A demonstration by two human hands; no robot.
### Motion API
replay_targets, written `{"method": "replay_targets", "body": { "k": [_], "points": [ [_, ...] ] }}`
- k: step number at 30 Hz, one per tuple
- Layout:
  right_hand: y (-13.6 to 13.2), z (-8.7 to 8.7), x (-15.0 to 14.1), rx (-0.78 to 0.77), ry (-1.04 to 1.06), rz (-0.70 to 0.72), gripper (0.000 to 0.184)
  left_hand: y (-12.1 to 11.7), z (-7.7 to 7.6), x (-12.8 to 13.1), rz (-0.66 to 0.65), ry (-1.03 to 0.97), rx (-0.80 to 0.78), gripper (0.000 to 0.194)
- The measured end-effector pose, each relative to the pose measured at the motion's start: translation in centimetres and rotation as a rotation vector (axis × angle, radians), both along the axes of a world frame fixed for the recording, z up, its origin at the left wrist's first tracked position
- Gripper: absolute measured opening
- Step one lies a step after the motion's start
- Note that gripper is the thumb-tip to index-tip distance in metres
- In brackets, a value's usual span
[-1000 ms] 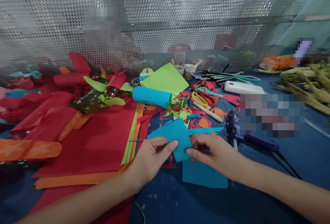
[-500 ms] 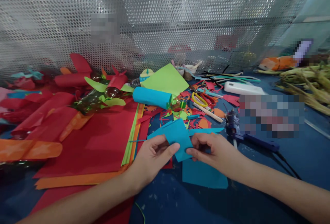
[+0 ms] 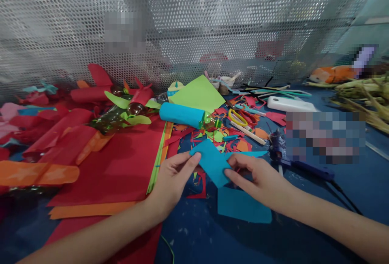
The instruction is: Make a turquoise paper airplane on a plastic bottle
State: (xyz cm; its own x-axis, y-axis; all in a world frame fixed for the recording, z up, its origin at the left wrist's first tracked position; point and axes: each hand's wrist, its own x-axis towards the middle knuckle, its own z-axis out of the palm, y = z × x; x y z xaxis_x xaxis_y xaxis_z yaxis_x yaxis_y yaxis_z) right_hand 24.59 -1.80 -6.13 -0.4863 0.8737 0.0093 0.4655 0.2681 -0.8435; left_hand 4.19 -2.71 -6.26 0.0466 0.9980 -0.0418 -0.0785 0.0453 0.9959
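Note:
Between my two hands is a folded piece of blue paper (image 3: 212,161), held just above the blue table (image 3: 349,199). My left hand (image 3: 174,179) pinches its upper left corner with thumb and fingers. My right hand (image 3: 258,179) pinches its lower right edge. Under my right hand lies a second flat blue sheet (image 3: 243,208). Paper scraps in red, orange and green (image 3: 219,136) litter the table just beyond the held piece.
A stack of red, orange and green sheets (image 3: 121,167) lies at left. A blue paper-wrapped bottle (image 3: 185,115), a green sheet (image 3: 199,93), yellow-handled scissors (image 3: 237,117), a glue gun (image 3: 291,159) and a white box (image 3: 288,104) are behind. A perforated metal screen (image 3: 194,25) backs the table.
The blue piece has turned and narrowed in my hands; my left fingers shifted up to its left corner and both hands edged slightly right.

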Motion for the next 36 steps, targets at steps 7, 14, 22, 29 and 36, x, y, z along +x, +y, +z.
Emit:
{"method": "replay_targets", "body": {
  "k": [7, 14, 22, 29, 36],
  "points": [
    [1.2, -0.4, 0.4, -0.067, 0.289, -0.199, 0.017, 0.9, -0.5, 0.0, 0.035, -0.158, -0.074, 0.017],
    [2.1, 0.6, 0.5, -0.06, 0.363, -0.265, 0.022, 1.1, -0.3, 0.3, 0.08, -0.138, -0.138, 0.025],
    [1.9, 0.8, 0.3, -0.332, 0.368, -0.144, 0.024, 1.4, -0.6, 0.2, 0.08, -0.169, -0.133, 0.024],
    [2.1, 0.9, 0.6, -0.131, 0.321, -0.112, 0.026, 1.3, -0.3, 0.4, 0.093, -0.217, -0.159, 0.024],
    [2.6, 0.2, 1.3, 0.158, 0.072, -0.101, 0.034, 1.4, -0.4, 0.4, 0.16, -0.244, -0.208, 0.03]
  ]
}}
